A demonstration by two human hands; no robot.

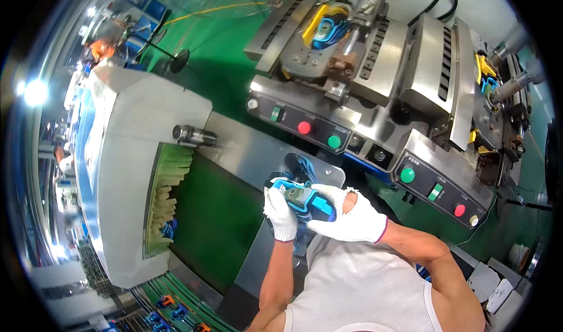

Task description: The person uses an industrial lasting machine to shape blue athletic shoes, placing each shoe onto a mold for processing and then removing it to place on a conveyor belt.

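Note:
Between my two white-gloved hands is a bright blue shoe upper (321,205), held in front of my chest. A greenish-grey piece, seemingly a shoe last, shows in its opening. My left hand (281,215) grips the near left side with fingers curled round it. My right hand (350,216) wraps the other end, and a bare patch of skin shows through the glove. Just beyond my hands a dark shoe with blue laces (300,167) lies on the metal ledge (243,147). My hands hide part of the held upper.
Ahead to the right stands a metal pressing machine (328,112) with red and green buttons; a blue shoe (328,30) sits in its far station by a yellow pad. A white housing (126,174) with a green strip curtain (164,197) stands left. Racked shoes (176,311) show lower left.

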